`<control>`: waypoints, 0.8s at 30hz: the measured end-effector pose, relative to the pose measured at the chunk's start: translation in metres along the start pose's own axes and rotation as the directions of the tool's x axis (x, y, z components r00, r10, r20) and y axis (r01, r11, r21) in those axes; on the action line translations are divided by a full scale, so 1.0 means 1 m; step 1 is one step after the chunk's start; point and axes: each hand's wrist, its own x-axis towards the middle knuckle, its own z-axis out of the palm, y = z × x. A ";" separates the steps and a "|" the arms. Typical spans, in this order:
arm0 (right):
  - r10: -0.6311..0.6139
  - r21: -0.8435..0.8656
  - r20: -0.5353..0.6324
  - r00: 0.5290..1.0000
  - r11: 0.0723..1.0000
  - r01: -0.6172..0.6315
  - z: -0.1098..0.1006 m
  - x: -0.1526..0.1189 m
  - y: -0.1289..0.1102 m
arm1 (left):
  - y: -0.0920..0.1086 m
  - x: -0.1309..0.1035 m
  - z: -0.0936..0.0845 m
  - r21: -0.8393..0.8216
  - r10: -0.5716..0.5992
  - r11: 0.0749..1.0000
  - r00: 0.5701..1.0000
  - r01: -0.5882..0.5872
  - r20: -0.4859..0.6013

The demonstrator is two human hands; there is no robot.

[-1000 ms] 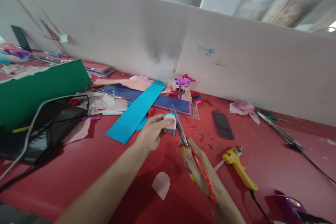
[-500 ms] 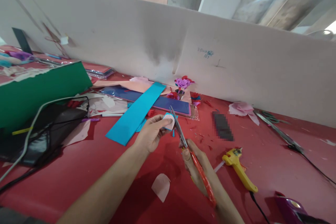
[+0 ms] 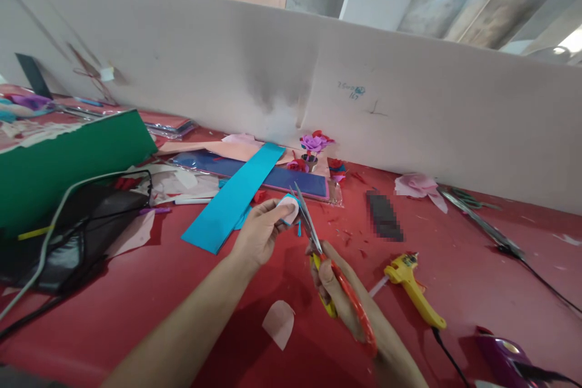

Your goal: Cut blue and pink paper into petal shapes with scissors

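Observation:
Between the thumb and fingers of my left hand (image 3: 260,233) is a pale pink petal-shaped paper piece (image 3: 287,208), with blue paper (image 3: 285,198) showing behind its edge. My right hand (image 3: 334,276) grips scissors (image 3: 309,218) that have one red and one yellow handle. Their blades are parted and sit at the right edge of the layered paper. Another pink petal-shaped piece (image 3: 279,322) lies flat on the red table below my hands. A long blue paper strip (image 3: 234,200) lies beyond my left hand.
A yellow glue gun (image 3: 411,288) with a black cord lies at right. Behind it are a pixelated dark object (image 3: 384,215) and a pink paper flower (image 3: 418,189). Purple and red paper flowers (image 3: 313,144) stand near the white partition (image 3: 182,60). Green paper (image 3: 77,163) and cables fill the left.
The scissors have opened wider, and their yellow handle now shows below my right hand. My left hand still pinches the paper, which has barely shifted.

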 end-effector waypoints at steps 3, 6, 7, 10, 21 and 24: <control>0.016 -0.001 0.029 0.999 1.000 -0.016 -0.004 -0.001 0.000 | 0.000 -0.001 -0.001 0.044 0.010 0.999 0.999 -0.012 0.032; 0.023 0.001 0.037 0.999 1.000 -0.023 -0.006 0.000 0.002 | 0.001 -0.002 0.000 0.113 0.019 0.993 0.997 -0.027 0.068; 0.026 0.001 0.037 0.999 1.000 -0.027 -0.006 0.001 0.003 | 0.001 -0.003 0.000 0.127 0.021 0.991 0.997 -0.030 0.075; 0.038 -0.002 0.029 0.999 0.999 -0.038 -0.008 0.000 0.006 | 0.002 -0.004 0.001 0.142 0.005 0.990 0.997 -0.015 0.072; 0.040 -0.008 0.025 0.999 0.999 -0.040 -0.003 0.003 0.004 | 0.004 0.001 -0.004 0.084 -0.060 0.995 0.994 0.053 0.089; 0.024 -0.020 -0.003 1.000 1.000 -0.024 -0.001 0.004 -0.001 | 0.006 0.002 -0.004 0.052 -0.070 0.997 0.993 0.065 0.099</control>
